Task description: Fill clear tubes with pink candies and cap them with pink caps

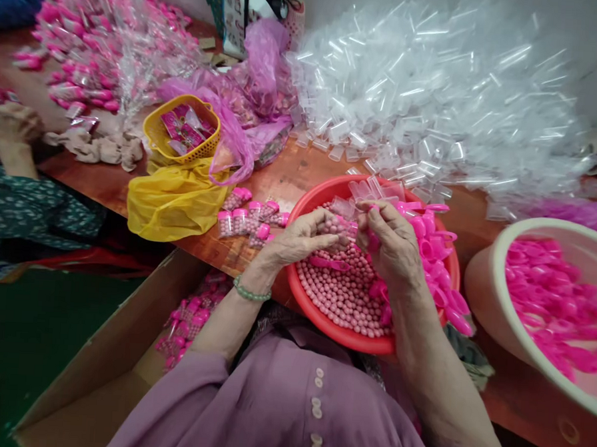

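Note:
A red basin (318, 321) in front of me holds round pink beads (342, 299), with clear plastic tubes (368, 189) at its far side and bright pink plastic caps (438, 277) at its right. Over the beads, my left hand (302, 240) is closed round a clear tube (337, 224) that seems to have beads in it. Close beside it, my right hand (392, 245) pinches a small pink piece that looks like a cap, mostly hidden by the fingers. Bead-filled tubes with pink caps (241, 219) lie left of the basin.
A large heap of clear tubes (425, 97) covers the back. A white tub (502, 247) of pink caps stands right. Yellow basket (153, 132), yellow bag (177, 200) and purple bag (267, 55) lie left. A cardboard box (106, 347) is below; another person's hand (13, 125) rests far left.

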`<state>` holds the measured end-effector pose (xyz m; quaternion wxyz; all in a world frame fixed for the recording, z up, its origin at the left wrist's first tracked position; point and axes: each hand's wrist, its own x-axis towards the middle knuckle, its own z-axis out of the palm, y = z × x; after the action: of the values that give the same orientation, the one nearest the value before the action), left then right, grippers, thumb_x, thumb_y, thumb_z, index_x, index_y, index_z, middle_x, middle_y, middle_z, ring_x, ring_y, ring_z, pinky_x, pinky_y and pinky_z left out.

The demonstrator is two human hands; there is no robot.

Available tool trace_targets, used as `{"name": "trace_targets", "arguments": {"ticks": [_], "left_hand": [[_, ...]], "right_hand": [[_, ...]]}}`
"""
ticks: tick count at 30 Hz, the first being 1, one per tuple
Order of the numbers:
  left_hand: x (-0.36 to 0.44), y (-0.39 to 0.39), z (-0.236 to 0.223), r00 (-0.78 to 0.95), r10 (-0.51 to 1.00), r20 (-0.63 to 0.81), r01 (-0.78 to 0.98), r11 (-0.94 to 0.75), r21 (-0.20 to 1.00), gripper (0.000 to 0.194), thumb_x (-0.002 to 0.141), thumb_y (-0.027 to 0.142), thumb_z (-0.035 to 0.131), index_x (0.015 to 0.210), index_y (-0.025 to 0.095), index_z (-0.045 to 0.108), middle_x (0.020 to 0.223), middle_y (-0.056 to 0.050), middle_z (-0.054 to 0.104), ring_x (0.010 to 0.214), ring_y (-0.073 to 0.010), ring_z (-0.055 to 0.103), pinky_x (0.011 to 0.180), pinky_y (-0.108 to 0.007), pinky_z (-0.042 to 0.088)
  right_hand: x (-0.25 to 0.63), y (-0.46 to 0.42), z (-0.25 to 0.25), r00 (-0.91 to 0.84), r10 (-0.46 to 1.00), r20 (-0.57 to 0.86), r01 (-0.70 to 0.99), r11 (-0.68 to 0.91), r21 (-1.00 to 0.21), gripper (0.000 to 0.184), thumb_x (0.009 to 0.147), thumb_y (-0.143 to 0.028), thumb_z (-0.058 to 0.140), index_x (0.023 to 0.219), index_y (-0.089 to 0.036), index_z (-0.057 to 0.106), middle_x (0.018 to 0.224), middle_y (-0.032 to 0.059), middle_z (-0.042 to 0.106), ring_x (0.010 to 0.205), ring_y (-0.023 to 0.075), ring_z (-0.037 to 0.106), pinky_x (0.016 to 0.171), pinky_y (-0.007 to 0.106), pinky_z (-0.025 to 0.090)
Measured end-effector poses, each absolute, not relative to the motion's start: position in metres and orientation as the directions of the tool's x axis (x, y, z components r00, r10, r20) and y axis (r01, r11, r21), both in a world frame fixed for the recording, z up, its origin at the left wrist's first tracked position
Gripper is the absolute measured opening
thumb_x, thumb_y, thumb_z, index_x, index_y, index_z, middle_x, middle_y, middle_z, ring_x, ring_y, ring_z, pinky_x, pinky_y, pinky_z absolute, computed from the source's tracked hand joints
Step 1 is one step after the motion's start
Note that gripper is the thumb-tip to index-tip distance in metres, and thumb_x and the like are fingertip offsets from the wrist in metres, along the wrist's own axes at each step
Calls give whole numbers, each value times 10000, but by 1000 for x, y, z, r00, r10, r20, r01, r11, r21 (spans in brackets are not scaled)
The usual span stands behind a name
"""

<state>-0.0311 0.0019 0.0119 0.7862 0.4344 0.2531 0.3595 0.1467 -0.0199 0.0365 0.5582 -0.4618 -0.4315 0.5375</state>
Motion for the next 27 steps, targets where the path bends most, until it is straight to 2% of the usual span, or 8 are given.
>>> {"name": "trace_targets", "arguments": {"ticks": [3,7,11,14,16,20,24,27], "left_hand": [[-27,-8,12,634,766,-109,-365,421,830,429,742,366,858,1016,154,606,937,-52,730,882,-182,743,832,-326,608],[-19,-17,11,623,759,-188,-351,486,800,483,689,401,893,1006,150,630,1011,-69,728,916,-183,734,809,-320,623],[-16,-18,9,565,804,-183,-427,475,770,450,687,400,894,939,155,611,1076,-70,717,959,-185,727,850,-335,608],[-16,-17,9,589,789,-174,-428,488,761,441,685,401,895,916,158,608,1028,-51,697,966,-196,724,841,-344,603],[-16,-16,8,594,784,-177,-420,491,763,436,672,398,904,879,150,610,947,-28,673,929,-176,710,839,-331,598],[-15,-16,7,532,834,-148,-455,429,781,402,662,349,915,849,134,632,820,21,613,779,-74,624,818,-231,564],[-14,-15,9,563,812,-153,-490,478,729,405,676,364,905,844,140,611,798,37,576,729,-71,616,781,-256,592],[-15,-14,11,552,822,-139,-537,478,695,407,680,346,905,845,141,594,802,36,582,713,-65,626,767,-241,593]], "right_hand": [[147,-17,36,119,993,17,-268,49,-962,376,763,-566,812,898,-244,675,638,-64,558,490,70,482,464,212,403],[147,-11,33,182,979,95,-312,149,-938,357,779,-582,793,888,-269,661,701,-44,648,701,123,663,685,258,566],[143,-10,29,139,989,44,-285,82,-955,336,813,-574,755,927,-283,634,850,-17,757,913,178,743,833,334,596],[140,-11,27,107,994,22,-294,53,-954,319,809,-545,765,941,-300,610,923,-21,791,1001,197,753,898,380,598],[138,-11,26,100,995,12,-324,44,-945,324,786,-526,794,940,-305,613,935,-29,800,1021,202,756,921,395,600],[132,-12,21,90,996,-24,-392,13,-920,356,704,-460,880,853,-285,607,935,-49,809,954,199,773,914,398,616],[128,-12,18,34,999,-37,-394,-21,-919,354,718,-462,876,844,-270,607,915,-38,811,937,195,775,937,405,613],[128,-11,21,80,997,2,-388,33,-921,352,739,-487,857,877,-276,611,910,-38,808,912,191,775,921,403,619]]}}
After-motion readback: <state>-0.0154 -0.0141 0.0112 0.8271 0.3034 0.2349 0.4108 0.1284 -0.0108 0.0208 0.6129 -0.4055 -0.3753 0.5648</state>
